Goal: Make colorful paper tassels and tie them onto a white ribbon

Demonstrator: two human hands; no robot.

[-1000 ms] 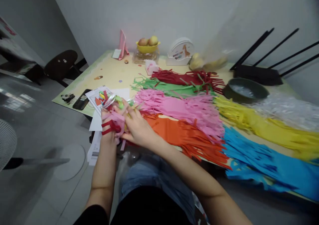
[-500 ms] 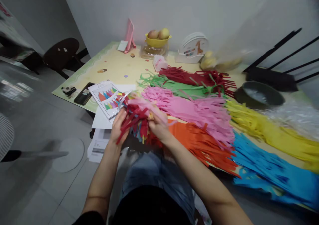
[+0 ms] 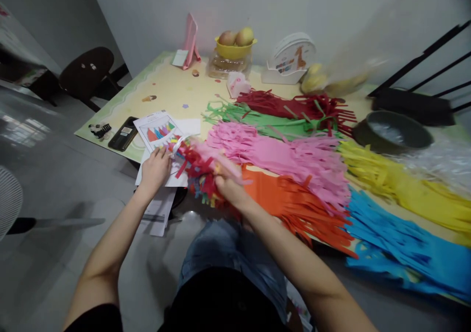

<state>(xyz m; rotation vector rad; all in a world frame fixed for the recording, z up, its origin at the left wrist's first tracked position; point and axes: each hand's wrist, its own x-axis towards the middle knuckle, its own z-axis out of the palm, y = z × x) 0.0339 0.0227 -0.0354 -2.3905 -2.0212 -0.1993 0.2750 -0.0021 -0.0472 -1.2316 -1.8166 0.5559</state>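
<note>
A bundle of multicoloured fringed strips (image 3: 200,167), mostly red, pink and blue, hangs over the front edge of the table. My right hand (image 3: 230,187) is closed around its right side. A white ribbon (image 3: 179,143) loops at the bundle's upper left end. My left hand (image 3: 157,167) is beside that end, over the papers, its fingers curled at the ribbon; the fingertips are partly blurred. Under it lies a printed sheet (image 3: 156,126) picturing coloured tassel garlands. Right of the bundle are fringed pieces in orange (image 3: 265,192) and pink (image 3: 272,150).
Green (image 3: 272,125), dark red (image 3: 283,105), yellow (image 3: 412,194) and blue (image 3: 405,239) fringed pieces cover the right side. A phone (image 3: 123,135) lies at the left edge. A yellow fruit bowl (image 3: 235,51) and a dark round bowl (image 3: 393,138) stand farther back.
My left hand has moved left, away from the strips to the ribbon end over the papers. My right hand keeps hold of the bundle. The view has shifted slightly.
</note>
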